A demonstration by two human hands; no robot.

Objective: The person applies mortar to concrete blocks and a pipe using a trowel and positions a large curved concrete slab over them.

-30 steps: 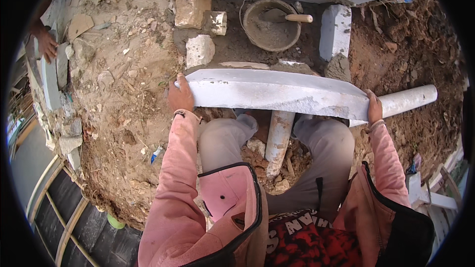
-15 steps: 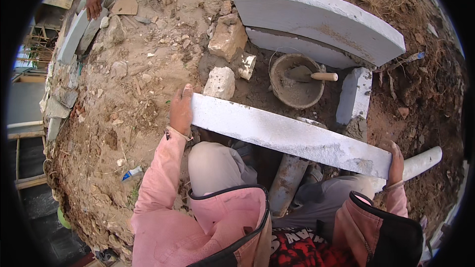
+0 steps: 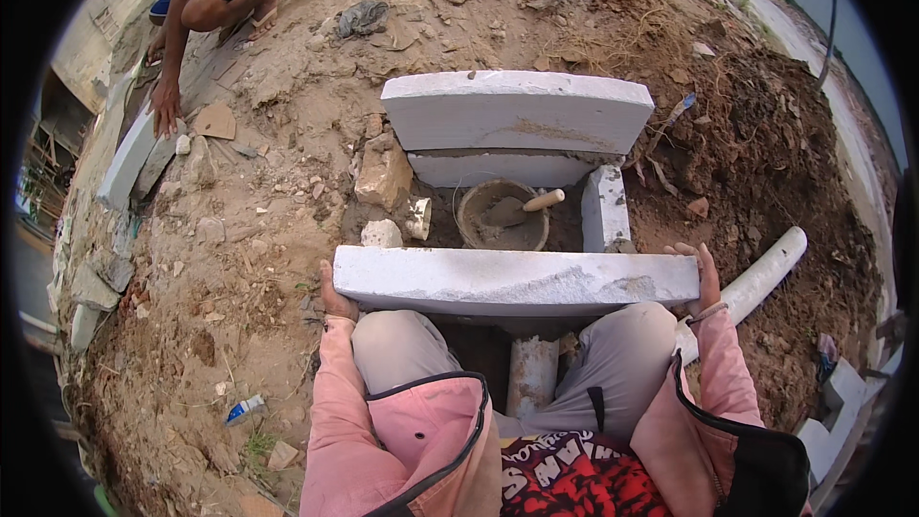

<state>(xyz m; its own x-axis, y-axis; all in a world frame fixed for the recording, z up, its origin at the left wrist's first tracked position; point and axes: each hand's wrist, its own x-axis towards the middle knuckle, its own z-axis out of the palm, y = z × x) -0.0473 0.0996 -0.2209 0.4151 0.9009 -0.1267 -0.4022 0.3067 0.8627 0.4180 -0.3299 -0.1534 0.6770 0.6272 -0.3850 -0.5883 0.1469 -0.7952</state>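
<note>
A long white lightweight concrete block (image 3: pixel 507 273) lies crosswise just beyond my knees, gripped at its two ends. My left hand (image 3: pixel 336 293) is closed around its left end, and my right hand (image 3: pixel 706 273) wraps the right end, fingers on the upper edge. Past the block sits a bucket (image 3: pixel 466 222) of grey mortar, with a wooden-handled trowel (image 3: pixel 544 199) resting in it. Behind the bucket, one white block (image 3: pixel 517 113) stands above a lower block (image 3: pixel 503 169). A shorter block (image 3: pixel 605 209) forms the right side. What supports the held block is hidden.
A dirty pipe (image 3: pixel 532 378) runs between my legs, and a white pipe (image 3: pixel 766 273) slants out at right. Left of the bucket are a large stone (image 3: pixel 383 174) and a pipe stub (image 3: pixel 418 218). At far left a crouching person's hand (image 3: pixel 167 105) touches another block (image 3: pixel 129 168).
The held block has gone from slanting down to the right to nearly level across the view. My view has shifted, showing more of the crouching person and the ground beyond.
</note>
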